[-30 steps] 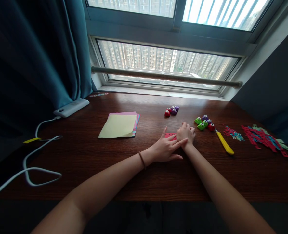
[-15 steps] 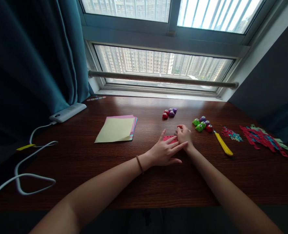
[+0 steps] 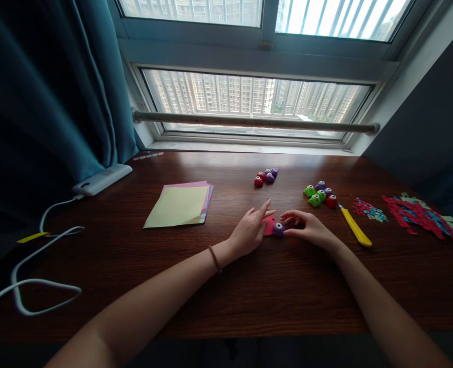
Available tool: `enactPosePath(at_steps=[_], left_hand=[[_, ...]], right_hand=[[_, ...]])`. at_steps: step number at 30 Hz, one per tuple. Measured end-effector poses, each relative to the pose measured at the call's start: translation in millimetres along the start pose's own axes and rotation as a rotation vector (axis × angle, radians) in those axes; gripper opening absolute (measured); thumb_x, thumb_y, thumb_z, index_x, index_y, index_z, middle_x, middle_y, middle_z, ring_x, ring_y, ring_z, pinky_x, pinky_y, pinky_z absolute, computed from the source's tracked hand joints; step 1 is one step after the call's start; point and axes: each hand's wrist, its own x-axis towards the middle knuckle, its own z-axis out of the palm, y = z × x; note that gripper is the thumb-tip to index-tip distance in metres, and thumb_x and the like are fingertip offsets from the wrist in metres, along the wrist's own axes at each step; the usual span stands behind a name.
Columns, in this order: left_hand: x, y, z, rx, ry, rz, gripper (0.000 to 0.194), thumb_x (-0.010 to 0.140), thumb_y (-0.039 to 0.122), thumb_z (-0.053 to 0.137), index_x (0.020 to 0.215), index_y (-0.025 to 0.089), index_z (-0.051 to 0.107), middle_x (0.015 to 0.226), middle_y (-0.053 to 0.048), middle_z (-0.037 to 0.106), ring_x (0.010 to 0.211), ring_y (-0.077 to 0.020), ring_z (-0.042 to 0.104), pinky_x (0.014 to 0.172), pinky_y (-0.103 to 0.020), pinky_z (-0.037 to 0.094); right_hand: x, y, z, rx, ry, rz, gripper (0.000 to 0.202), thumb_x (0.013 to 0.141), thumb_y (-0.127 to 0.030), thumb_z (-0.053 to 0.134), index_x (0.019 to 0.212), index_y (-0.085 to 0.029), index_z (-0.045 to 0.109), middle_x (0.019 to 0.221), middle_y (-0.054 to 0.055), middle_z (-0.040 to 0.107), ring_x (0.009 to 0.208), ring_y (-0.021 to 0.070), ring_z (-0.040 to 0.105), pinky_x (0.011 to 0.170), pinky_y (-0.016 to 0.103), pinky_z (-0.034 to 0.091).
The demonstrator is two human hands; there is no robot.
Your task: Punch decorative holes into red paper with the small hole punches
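A small red paper piece [image 3: 268, 225] with punched holes lies at the middle of the desk, partly covered by my left hand [image 3: 251, 230]. The fingers of my left hand close over its left part. At the lower right edge of the paper sits a purple craft punch [image 3: 278, 229] with a round, eye-like button on top. My right hand [image 3: 307, 228] curls around the right side of this punch, thumb tip against it and fingertips just beyond. How firmly it is gripped is hard to see.
Red and purple punches [image 3: 267, 177] stand farther back; green, purple and red ones [image 3: 320, 194] are to the right. Beside them lie a yellow-handled knife [image 3: 356, 227], paper confetti [image 3: 369, 209] and cut strips [image 3: 426, 214]. Paper sheets [image 3: 178, 205] and a white power strip [image 3: 103, 179] are left.
My right hand has drawn back from over the paper towards its lower right edge, uncovering the purple punch. The fingers of my left hand, spread before, have drawn in at the paper.
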Motion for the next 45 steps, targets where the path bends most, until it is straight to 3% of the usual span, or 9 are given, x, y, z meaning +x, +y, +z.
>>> enactPosePath(at_steps=[4,9,18,22,26,28,31,33,45], left_hand=[[0.6,-8.1,7.1,0.123,-0.049,-0.074,0.052,0.084,0.017,0.041,0.133,0.017,0.025,0.125,-0.008,0.05,0.118,-0.0175,0.042,0.102,-0.042,0.027],[-0.6,-7.4,7.9,0.217,-0.086,-0.066,0.046,0.084,0.015,0.04,0.129,0.02,0.033,0.129,-0.006,0.045,0.119,-0.0161,0.041,0.102,-0.04,0.028],[-1.1,-7.0,9.2,0.247,-0.1,-0.062,0.047,0.082,0.011,0.035,0.129,0.017,0.035,0.132,-0.005,0.042,0.121,-0.0167,0.038,0.103,-0.04,0.026],[-1.6,-7.7,9.0,0.265,-0.108,-0.067,0.06,0.072,0.003,0.036,0.131,0.015,0.031,0.131,-0.006,0.043,0.12,-0.0169,0.038,0.103,-0.038,0.025],[-1.9,-7.5,9.0,0.267,-0.105,-0.065,0.064,0.068,0.001,0.036,0.13,0.014,0.032,0.131,-0.006,0.044,0.12,-0.0164,0.038,0.103,-0.037,0.024],[-1.8,-6.7,8.8,0.26,-0.105,-0.069,0.063,0.068,0.002,0.035,0.13,0.014,0.032,0.131,-0.005,0.044,0.12,-0.0165,0.038,0.103,-0.037,0.025],[-1.5,-5.5,8.1,0.254,-0.105,-0.073,0.061,0.07,0.003,0.035,0.13,0.015,0.032,0.13,-0.006,0.044,0.12,-0.0169,0.038,0.102,-0.038,0.026],[-1.5,-5.1,7.7,0.253,-0.104,-0.072,0.061,0.071,0.003,0.035,0.13,0.015,0.031,0.13,-0.006,0.044,0.12,-0.017,0.038,0.102,-0.038,0.025],[-2.3,-5.3,8.7,0.26,-0.094,-0.068,0.059,0.072,0.003,0.037,0.13,0.014,0.032,0.129,-0.008,0.045,0.119,-0.0163,0.039,0.103,-0.036,0.024]], right_hand=[[2.1,-7.7,7.9,-0.234,0.017,-0.131,0.027,0.068,-0.034,0.067,0.091,-0.02,0.064,0.087,0.003,0.061,0.082,0.0177,0.053,0.073,0.03,0.041],[2.7,-1.5,-7.1,-0.123,0.02,-0.064,0.026,0.071,-0.036,0.065,0.091,-0.019,0.065,0.085,0.002,0.062,0.073,0.0148,0.054,0.063,0.025,0.041],[7.1,44.9,-34.7,-0.199,0.612,0.291,0.04,0.059,-0.039,0.071,0.09,-0.014,0.067,0.074,0.005,0.065,0.069,0.0197,0.059,0.069,0.03,0.044],[10.4,53.8,-33.9,-0.342,0.723,0.263,0.034,0.063,-0.035,0.069,0.089,-0.014,0.067,0.071,0.005,0.063,0.061,0.0176,0.056,0.067,0.031,0.044],[10.3,44.5,-25.0,-0.535,0.865,0.136,0.038,0.063,-0.031,0.069,0.096,-0.012,0.063,0.089,0.01,0.059,0.06,0.0156,0.051,0.068,0.033,0.044],[8.6,33.0,-16.2,-0.512,0.79,0.031,0.032,0.067,-0.032,0.067,0.093,-0.014,0.064,0.089,0.009,0.057,0.062,0.0158,0.051,0.066,0.032,0.044],[5.4,15.0,-1.3,-0.308,0.247,-0.183,0.018,0.076,-0.034,0.059,0.08,-0.018,0.067,0.078,0.005,0.057,0.067,0.0152,0.053,0.063,0.027,0.043],[3.8,7.4,6.2,-0.249,-0.003,-0.267,0.015,0.078,-0.033,0.059,0.079,-0.02,0.068,0.076,0.003,0.058,0.071,0.0147,0.054,0.065,0.025,0.042],[2.3,3.9,6.5,-0.295,-0.061,-0.27,0.013,0.078,-0.031,0.06,0.081,-0.022,0.069,0.077,0.002,0.057,0.073,0.0131,0.053,0.067,0.025,0.039]])
